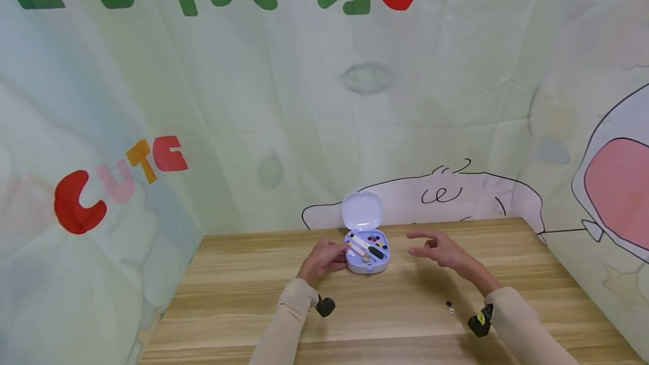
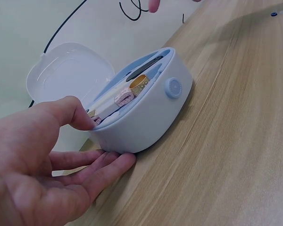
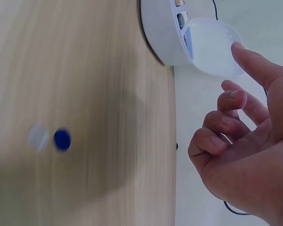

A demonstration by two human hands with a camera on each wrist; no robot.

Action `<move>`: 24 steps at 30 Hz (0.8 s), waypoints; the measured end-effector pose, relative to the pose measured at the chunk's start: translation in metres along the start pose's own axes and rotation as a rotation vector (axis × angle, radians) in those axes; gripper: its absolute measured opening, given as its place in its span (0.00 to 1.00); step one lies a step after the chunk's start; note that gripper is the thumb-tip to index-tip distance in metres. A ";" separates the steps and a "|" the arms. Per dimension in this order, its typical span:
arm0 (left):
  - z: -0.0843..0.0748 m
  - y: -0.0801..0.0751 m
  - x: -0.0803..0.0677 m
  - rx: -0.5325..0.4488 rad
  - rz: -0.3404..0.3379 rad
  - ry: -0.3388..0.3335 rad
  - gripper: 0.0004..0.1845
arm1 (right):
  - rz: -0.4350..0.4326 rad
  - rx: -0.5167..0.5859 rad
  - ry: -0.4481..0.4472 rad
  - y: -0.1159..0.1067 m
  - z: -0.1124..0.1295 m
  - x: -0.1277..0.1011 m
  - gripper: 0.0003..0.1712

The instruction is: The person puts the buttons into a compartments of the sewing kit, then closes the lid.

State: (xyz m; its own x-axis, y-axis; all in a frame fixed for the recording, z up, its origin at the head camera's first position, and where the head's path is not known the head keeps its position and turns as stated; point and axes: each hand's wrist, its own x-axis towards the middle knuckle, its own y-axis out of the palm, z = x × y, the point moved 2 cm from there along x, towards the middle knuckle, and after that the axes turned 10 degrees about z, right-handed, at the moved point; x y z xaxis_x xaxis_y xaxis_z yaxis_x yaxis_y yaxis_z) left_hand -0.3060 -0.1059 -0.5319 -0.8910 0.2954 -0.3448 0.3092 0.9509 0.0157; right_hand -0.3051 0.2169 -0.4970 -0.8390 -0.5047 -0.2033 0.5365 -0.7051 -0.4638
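Note:
A small white and light-blue sewing box (image 1: pixel 367 269) stands on the table with its lid (image 1: pixel 362 211) raised. Inside lie a dark-handled tool (image 1: pixel 374 251), a gold thimble (image 2: pixel 139 84), a rolled measuring tape (image 2: pixel 124 97) and several coloured buttons (image 1: pixel 374 238). My left hand (image 1: pixel 324 257) holds the box at its left side, thumb on the rim and fingers low against the wall. To the right of the box, my right hand (image 1: pixel 440 248) hovers above the table, its fingers loosely bent and nothing between them.
Near the right forearm, a dark blue button (image 3: pixel 62 140) and a whitish button (image 3: pixel 38 136) lie on the wooden table (image 1: pixel 243 292). A printed cloth backdrop (image 1: pixel 304 100) hangs behind the table's back edge. Each wrist wears a small black camera.

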 end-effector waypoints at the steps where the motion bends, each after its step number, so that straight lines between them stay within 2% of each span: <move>1: 0.000 0.000 0.000 -0.001 0.000 0.000 0.15 | 0.006 -0.010 -0.010 -0.001 -0.001 -0.003 0.34; 8: 0.000 0.000 0.001 -0.010 -0.004 -0.007 0.14 | 0.058 -0.073 -0.054 -0.004 -0.012 -0.025 0.27; 18: -0.002 0.000 0.000 0.013 -0.014 -0.020 0.14 | 0.157 0.001 -0.112 -0.003 -0.037 -0.052 0.22; 24: -0.002 0.000 -0.001 0.019 -0.014 -0.020 0.14 | 0.231 -0.029 -0.176 0.000 -0.051 -0.066 0.19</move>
State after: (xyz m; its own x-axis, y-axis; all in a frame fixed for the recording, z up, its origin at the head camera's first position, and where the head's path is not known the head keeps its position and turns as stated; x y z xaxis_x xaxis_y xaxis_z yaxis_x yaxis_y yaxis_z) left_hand -0.3061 -0.1058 -0.5298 -0.8884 0.2799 -0.3640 0.3033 0.9529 -0.0076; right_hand -0.2543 0.2750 -0.5275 -0.6647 -0.7308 -0.1552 0.7067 -0.5477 -0.4478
